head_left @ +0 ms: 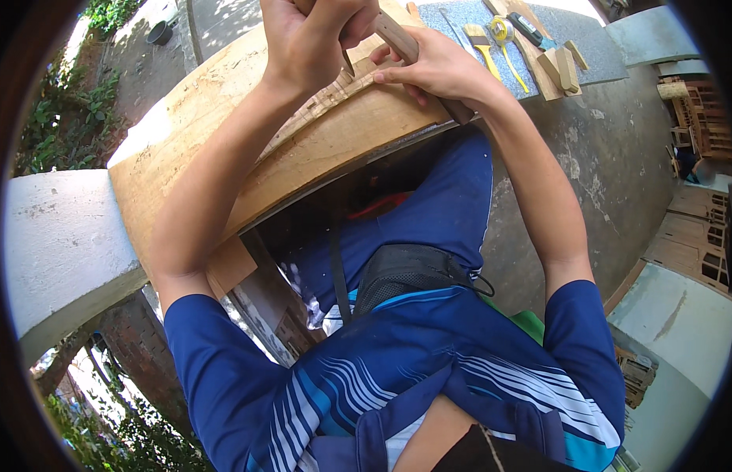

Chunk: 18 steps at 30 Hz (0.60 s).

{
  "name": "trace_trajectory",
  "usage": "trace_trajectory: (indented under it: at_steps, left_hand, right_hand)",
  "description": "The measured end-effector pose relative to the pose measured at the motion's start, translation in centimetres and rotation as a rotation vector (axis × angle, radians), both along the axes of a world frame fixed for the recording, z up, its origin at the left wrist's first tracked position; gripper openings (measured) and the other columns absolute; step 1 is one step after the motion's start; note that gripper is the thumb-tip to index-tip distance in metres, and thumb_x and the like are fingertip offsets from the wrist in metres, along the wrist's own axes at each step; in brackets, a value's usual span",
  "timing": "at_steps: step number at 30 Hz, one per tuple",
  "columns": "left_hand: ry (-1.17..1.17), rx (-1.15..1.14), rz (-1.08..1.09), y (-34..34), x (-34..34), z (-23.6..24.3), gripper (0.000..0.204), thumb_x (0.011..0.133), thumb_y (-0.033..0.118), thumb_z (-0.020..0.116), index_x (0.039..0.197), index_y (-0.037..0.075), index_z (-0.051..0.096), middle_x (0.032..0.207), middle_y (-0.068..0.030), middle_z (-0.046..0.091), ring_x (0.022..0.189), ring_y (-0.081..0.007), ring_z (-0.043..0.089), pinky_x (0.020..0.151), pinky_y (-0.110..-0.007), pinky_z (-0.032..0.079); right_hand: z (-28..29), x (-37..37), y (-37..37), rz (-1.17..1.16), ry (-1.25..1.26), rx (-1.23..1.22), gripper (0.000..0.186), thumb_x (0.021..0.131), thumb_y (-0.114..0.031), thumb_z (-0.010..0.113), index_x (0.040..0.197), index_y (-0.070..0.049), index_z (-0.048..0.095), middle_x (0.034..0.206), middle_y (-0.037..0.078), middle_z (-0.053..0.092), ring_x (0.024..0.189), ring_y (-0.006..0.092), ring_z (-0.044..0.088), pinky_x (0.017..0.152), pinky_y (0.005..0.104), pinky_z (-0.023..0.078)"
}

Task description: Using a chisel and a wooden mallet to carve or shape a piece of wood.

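My left hand [319,35] is closed at the top of the view around a brown wooden handle, with a thin metal tip [347,64] showing below it; what exactly the tool is, I cannot tell. My right hand [441,67] grips a long wooden piece [399,38] that slants from near my left hand to a darker lower end at the bench edge. Its thumb points left and some fingers curl beneath. Both hands are over a light plywood workbench [177,161], beside a rough wooden strip [303,130] along its surface.
On a speckled slab [598,63] at right lie a brush [480,43], tape measure [503,31], box cutter [526,27] and wood offcuts [562,71]. A white concrete ledge [59,236] borders the left. Wooden items [696,228] stand far right; plants and a bucket [159,31] are upper left.
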<state>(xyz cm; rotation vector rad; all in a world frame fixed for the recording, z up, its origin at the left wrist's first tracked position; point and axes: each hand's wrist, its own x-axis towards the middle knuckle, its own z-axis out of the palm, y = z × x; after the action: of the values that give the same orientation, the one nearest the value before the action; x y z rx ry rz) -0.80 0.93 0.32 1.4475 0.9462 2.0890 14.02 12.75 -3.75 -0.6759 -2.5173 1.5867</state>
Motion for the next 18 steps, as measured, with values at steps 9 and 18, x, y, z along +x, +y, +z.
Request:
trace_trajectory:
  at_steps: [9,18]
  left_hand:
    - [0.024,-0.014,-0.037,0.2,-0.6,-1.1,0.026,0.094,0.023,0.066,0.086,0.002,0.053,0.056,-0.0002,0.048,0.042,-0.0072,0.04,0.039,-0.025,0.03]
    - [0.109,-0.218,-0.073,2.2,0.0,-0.8,0.027,0.093,0.024,0.08,0.082,0.005,0.064,0.061,0.0036,0.054,0.051,-0.0069,0.051,0.048,-0.025,0.04]
  right_hand:
    - [-0.4,-0.1,0.3,-0.001,-0.017,-0.061,0.027,0.088,-0.016,0.079,0.086,0.0,0.057,0.109,0.011,0.071,0.052,0.0087,0.057,0.046,0.0263,0.047]
    - [-0.3,-0.2,0.3,-0.002,-0.016,-0.087,0.029,0.088,-0.017,0.08,0.107,0.001,0.068,0.076,0.001,0.063,0.056,0.0074,0.057,0.051,0.0236,0.046]
